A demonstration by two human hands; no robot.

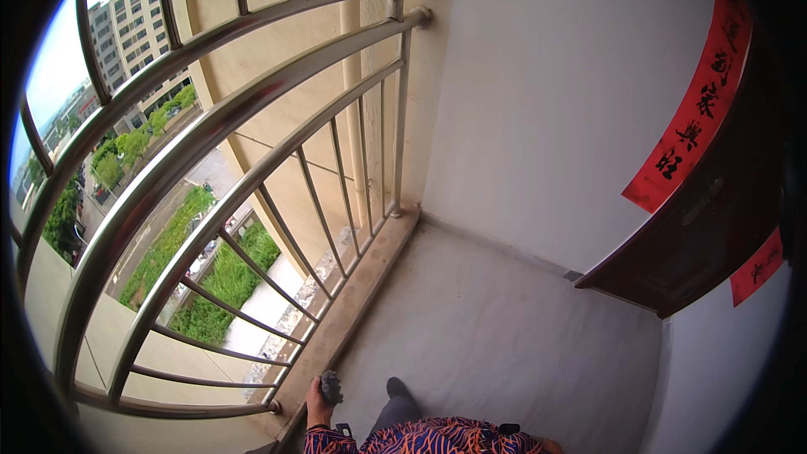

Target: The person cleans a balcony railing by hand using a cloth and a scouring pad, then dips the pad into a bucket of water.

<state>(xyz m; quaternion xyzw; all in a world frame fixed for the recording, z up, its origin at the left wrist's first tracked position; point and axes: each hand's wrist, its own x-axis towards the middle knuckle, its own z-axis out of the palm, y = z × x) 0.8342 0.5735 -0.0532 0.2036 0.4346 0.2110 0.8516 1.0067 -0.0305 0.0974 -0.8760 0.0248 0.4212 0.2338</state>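
My left hand (318, 405) is closed around a dark grey, rough-textured clump (331, 387), which may be steel wool or a bunched rag. The hand is low in the view, beside the inner edge of the brown ledge (347, 315) under the railing. Only a sliver of skin from my right hand (552, 447) shows at the bottom edge, past the patterned sleeve; its fingers are hidden. Ahead and to the left runs a curved stainless steel railing (252, 96) with thin balusters. Its thick rail carries dull reddish reflections.
Grey concrete floor (504, 328) lies ahead, with my dark shoe (396, 387) on it. A white wall (536, 88) meets the railing's far end. At the right stands a dark brown door (687, 258) beside red paper strips (700, 101) with writing. Outside is a drop to ground level.
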